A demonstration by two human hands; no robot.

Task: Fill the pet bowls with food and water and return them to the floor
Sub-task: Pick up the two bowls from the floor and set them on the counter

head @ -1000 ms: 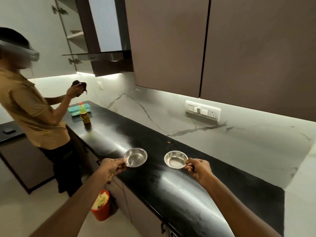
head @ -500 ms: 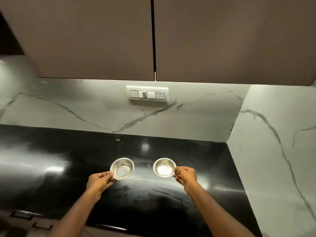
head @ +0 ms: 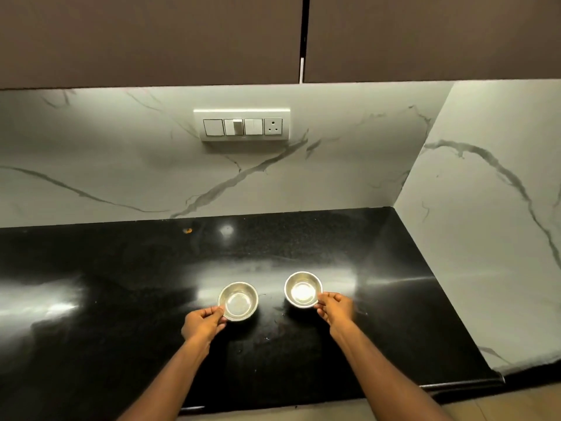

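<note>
Low in the middle of the frame, the left hand (head: 202, 323) pinches one empty steel bowl (head: 238, 301) and the right hand (head: 335, 308) pinches the other bowl (head: 303, 289), on the black counter (head: 121, 268). Next, I think, comes food and water

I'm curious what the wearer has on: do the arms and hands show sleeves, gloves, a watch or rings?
Nothing worn shows. Both forearms are bare to the frame's bottom edge, with no sleeves. The left hand and right hand carry no gloves, watch, bracelet or visible rings.
</note>
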